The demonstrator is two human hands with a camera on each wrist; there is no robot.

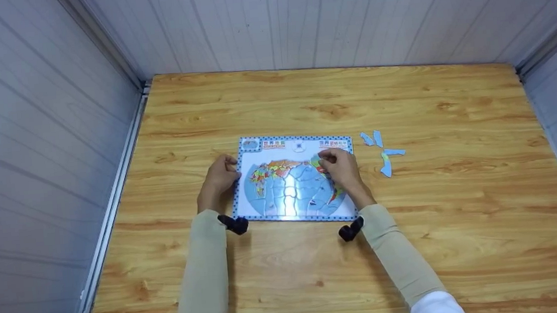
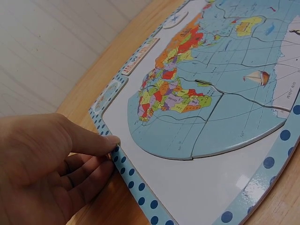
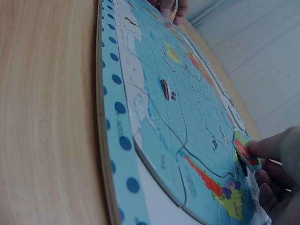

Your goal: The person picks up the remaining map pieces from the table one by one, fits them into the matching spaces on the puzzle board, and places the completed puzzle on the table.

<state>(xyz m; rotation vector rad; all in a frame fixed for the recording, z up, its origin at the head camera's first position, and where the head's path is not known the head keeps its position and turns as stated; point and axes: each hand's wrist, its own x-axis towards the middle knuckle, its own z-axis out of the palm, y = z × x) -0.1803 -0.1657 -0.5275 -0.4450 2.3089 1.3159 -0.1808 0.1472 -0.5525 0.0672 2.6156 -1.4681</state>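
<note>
A world map jigsaw puzzle board with a blue dotted border lies flat on the table, much of its round map filled with fitted pieces. At its left border, my left hand grips the edge, thumb on top and the other fingers curled beside and below it, as the left wrist view shows. My right hand pinches a green and red puzzle piece between thumb and fingers. That piece is tilted at the map's upper right, with a dark gap under its edge in the right wrist view. The fingers hide part of it.
Several loose puzzle pieces lie right of the board, among them a pale blue strip and a blue piece with a green-yellow part. The wooden table has wall panels at its back and sides.
</note>
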